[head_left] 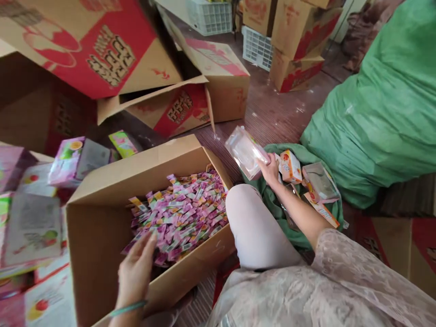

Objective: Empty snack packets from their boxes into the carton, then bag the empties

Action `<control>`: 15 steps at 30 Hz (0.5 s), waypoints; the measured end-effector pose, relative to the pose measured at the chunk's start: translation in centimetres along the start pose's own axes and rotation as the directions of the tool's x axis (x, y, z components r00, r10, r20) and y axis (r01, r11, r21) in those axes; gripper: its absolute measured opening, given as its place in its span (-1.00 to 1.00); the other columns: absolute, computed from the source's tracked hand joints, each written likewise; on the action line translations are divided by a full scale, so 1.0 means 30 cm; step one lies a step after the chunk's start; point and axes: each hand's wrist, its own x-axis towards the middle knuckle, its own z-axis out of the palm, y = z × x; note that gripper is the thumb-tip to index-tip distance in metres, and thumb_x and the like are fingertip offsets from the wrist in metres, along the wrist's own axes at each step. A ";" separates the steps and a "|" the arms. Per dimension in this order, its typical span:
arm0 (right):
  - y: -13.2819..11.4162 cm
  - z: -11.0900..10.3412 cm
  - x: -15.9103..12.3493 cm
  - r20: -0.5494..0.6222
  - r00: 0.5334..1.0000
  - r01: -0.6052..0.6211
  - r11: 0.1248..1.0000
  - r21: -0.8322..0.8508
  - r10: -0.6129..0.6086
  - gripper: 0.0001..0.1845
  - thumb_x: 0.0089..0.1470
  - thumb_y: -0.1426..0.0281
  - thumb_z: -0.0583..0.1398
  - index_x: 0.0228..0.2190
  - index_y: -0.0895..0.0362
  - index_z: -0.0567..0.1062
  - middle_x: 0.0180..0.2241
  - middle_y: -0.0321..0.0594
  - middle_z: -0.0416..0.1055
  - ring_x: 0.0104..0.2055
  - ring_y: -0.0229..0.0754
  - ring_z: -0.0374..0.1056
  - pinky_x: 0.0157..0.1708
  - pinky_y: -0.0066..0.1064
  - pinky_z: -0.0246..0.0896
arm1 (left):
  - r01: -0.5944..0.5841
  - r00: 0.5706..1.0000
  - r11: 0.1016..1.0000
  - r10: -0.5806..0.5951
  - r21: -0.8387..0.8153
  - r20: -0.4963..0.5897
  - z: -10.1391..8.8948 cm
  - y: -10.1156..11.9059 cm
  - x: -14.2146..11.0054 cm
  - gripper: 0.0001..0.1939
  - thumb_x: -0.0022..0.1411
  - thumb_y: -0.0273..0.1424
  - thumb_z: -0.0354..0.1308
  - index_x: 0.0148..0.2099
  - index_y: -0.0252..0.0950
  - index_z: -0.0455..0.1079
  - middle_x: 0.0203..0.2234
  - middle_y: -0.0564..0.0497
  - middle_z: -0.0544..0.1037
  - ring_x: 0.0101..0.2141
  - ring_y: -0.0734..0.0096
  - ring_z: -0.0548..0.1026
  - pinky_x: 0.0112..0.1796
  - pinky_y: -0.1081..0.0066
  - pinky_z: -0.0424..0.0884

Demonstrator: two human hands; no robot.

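Observation:
My right hand (269,169) is closed on the end of a clear plastic box (245,152), which looks see-through and is held tilted above a green cloth sack (265,193). My left hand (138,263), a teal band at its wrist, hovers over the near side of an open cardboard box (98,245); its fingers are partly stretched and hold nothing I can see. Inside that box lies a heap of small pink and purple sachets (190,209). Beside my right forearm, an orange and white carton (290,167) and another clear box (322,181) rest on the green sack.
Printed packs (34,231) pile up along the left. Red and brown cartons (177,109) stand behind the open box. A bulging green sack (378,113) fills the right side. Stacked cartons (296,41) and white plastic crates (257,47) are farther back on the floor (269,109).

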 end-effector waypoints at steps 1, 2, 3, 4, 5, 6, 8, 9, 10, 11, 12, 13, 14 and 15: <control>0.085 0.001 0.000 0.035 0.994 -0.099 0.991 -0.089 0.102 -0.18 0.24 0.02 0.35 0.37 0.11 0.36 0.17 0.07 0.34 0.17 0.09 0.31 0.26 -0.15 0.24 | 0.000 0.999 0.996 -0.005 0.091 0.054 0.049 -0.001 -0.019 -0.42 0.22 0.20 0.13 0.10 0.00 0.55 0.18 0.11 0.64 0.28 -0.10 0.52 0.33 -0.03 0.42; 0.168 0.004 -0.008 0.069 0.979 -0.177 0.970 -0.168 0.191 -0.16 0.22 0.06 0.37 0.40 0.09 0.35 0.18 0.09 0.31 0.16 0.10 0.31 0.24 -0.17 0.24 | -0.001 0.993 0.986 -0.019 0.165 0.120 0.096 0.000 -0.040 -0.37 0.24 0.17 0.10 0.16 -0.07 0.55 0.22 0.01 0.61 0.29 -0.11 0.51 0.33 -0.01 0.40; 0.245 0.008 -0.022 0.095 0.960 -0.235 0.943 -0.233 0.263 -0.16 0.23 0.09 0.38 0.42 0.05 0.34 0.20 0.09 0.28 0.15 0.10 0.32 0.23 -0.18 0.24 | -0.027 0.981 0.970 -0.021 0.243 0.193 0.140 0.001 -0.062 -0.33 0.26 0.14 0.07 0.20 -0.15 0.55 0.24 -0.10 0.60 0.29 -0.15 0.51 0.32 -0.02 0.41; 0.315 0.009 -0.037 0.105 0.941 -0.281 0.917 -0.283 0.321 -0.18 0.25 0.12 0.37 0.43 0.02 0.34 0.22 0.09 0.24 0.14 0.10 0.32 0.21 -0.19 0.23 | -0.103 0.963 0.936 0.009 0.336 0.268 0.178 0.002 -0.083 -0.32 0.30 0.09 0.03 0.22 -0.23 0.56 0.24 -0.20 0.59 0.28 -0.19 0.52 0.31 -0.03 0.42; 0.378 0.007 -0.051 0.099 0.928 -0.313 0.895 -0.317 0.359 -0.21 0.28 0.14 0.36 0.44 0.00 0.35 0.22 0.09 0.22 0.14 0.10 0.32 0.20 -0.20 0.23 | -0.190 0.939 0.891 0.043 0.413 0.340 0.208 0.002 -0.102 -0.35 0.34 0.01 0.00 0.21 -0.27 0.58 0.23 -0.27 0.59 0.27 -0.21 0.52 0.30 -0.04 0.41; 0.431 0.001 -0.062 0.074 0.922 -0.336 0.880 -0.335 0.380 -0.24 0.30 0.15 0.34 0.44 0.00 0.36 0.22 0.09 0.21 0.15 0.10 0.32 0.19 -0.22 0.23 | -0.278 0.912 0.837 0.075 0.472 0.404 0.229 0.002 -0.116 -0.41 0.35 -0.09 -0.01 0.19 -0.29 0.61 0.22 -0.30 0.59 0.28 -0.22 0.51 0.31 -0.04 0.39; 0.506 -0.014 -0.071 -0.006 0.922 -0.366 0.868 -0.335 0.387 -0.26 0.33 0.15 0.32 0.44 0.01 0.36 0.22 0.10 0.20 0.17 0.09 0.31 0.21 -0.25 0.22 | -0.423 0.854 0.730 0.122 0.537 0.506 0.248 0.000 -0.131 -0.48 0.34 -0.30 -0.03 0.15 -0.27 0.66 0.22 -0.31 0.59 0.29 -0.19 0.50 0.33 -0.05 0.35; 0.528 -0.019 -0.071 -0.045 0.922 -0.378 0.866 -0.326 0.386 -0.26 0.34 0.14 0.31 0.45 0.02 0.36 0.22 0.10 0.19 0.17 0.08 0.31 0.21 -0.26 0.22 | -0.467 0.831 0.692 0.131 0.551 0.540 0.249 -0.001 -0.131 -0.47 0.33 -0.37 -0.05 0.14 -0.25 0.67 0.23 -0.28 0.59 0.29 -0.16 0.50 0.33 -0.03 0.35; 0.541 -0.020 -0.068 -0.073 0.918 -0.392 0.863 -0.317 0.390 -0.25 0.36 0.11 0.29 0.45 0.03 0.34 0.23 0.11 0.19 0.17 0.08 0.32 0.21 -0.27 0.22 | -0.482 0.822 0.666 0.120 0.568 0.557 0.248 -0.001 -0.126 -0.46 0.35 -0.39 -0.07 0.14 -0.22 0.68 0.23 -0.25 0.59 0.27 -0.13 0.52 0.31 -0.01 0.38; 0.547 -0.015 -0.067 -0.084 0.911 -0.408 0.857 -0.315 0.403 -0.25 0.38 0.08 0.27 0.46 0.04 0.32 0.23 0.12 0.19 0.17 0.08 0.33 0.20 -0.26 0.23 | -0.473 0.827 0.645 0.091 0.600 0.554 0.246 -0.001 -0.118 -0.47 0.38 -0.37 -0.08 0.14 -0.18 0.68 0.20 -0.22 0.62 0.23 -0.12 0.56 0.26 0.00 0.44; 0.549 -0.005 -0.067 -0.071 0.902 -0.425 0.846 -0.322 0.426 -0.23 0.39 0.05 0.26 0.47 0.04 0.31 0.23 0.14 0.20 0.17 0.10 0.34 0.19 -0.24 0.24 | -0.439 0.846 0.634 0.053 0.637 0.530 0.246 0.001 -0.109 -0.49 0.43 -0.31 -0.09 0.12 -0.14 0.69 0.14 -0.20 0.66 0.17 -0.13 0.61 0.19 -0.01 0.51; 0.547 0.011 -0.071 -0.034 0.891 -0.437 0.833 -0.341 0.453 -0.19 0.38 0.02 0.26 0.49 0.05 0.28 0.23 0.15 0.22 0.17 0.12 0.35 0.17 -0.22 0.26 | -0.390 0.870 0.634 0.017 0.667 0.493 0.247 0.003 -0.101 -0.50 0.46 -0.22 -0.07 0.09 -0.10 0.70 0.07 -0.18 0.70 0.10 -0.15 0.65 0.12 -0.02 0.56; 0.545 0.031 -0.078 0.018 0.876 -0.441 0.816 -0.373 0.482 -0.15 0.37 -0.01 0.27 0.51 0.05 0.23 0.22 0.16 0.24 0.16 0.14 0.36 0.15 -0.20 0.28 | -0.349 0.888 0.636 -0.009 0.688 0.459 0.250 0.006 -0.095 -0.51 0.48 -0.15 -0.06 0.07 -0.09 0.71 0.00 -0.19 0.72 0.04 -0.17 0.68 0.04 -0.02 0.59; 0.542 0.052 -0.088 0.075 0.858 -0.438 0.799 -0.412 0.509 -0.09 0.37 -0.03 0.27 0.53 0.05 0.17 0.22 0.17 0.26 0.15 0.14 0.39 0.12 -0.19 0.31 | -0.309 0.905 0.633 -0.035 0.710 0.425 0.256 0.010 -0.092 -0.50 0.48 -0.10 -0.05 0.07 -0.10 0.71 -0.06 -0.21 0.74 -0.02 -0.19 0.70 -0.02 -0.02 0.61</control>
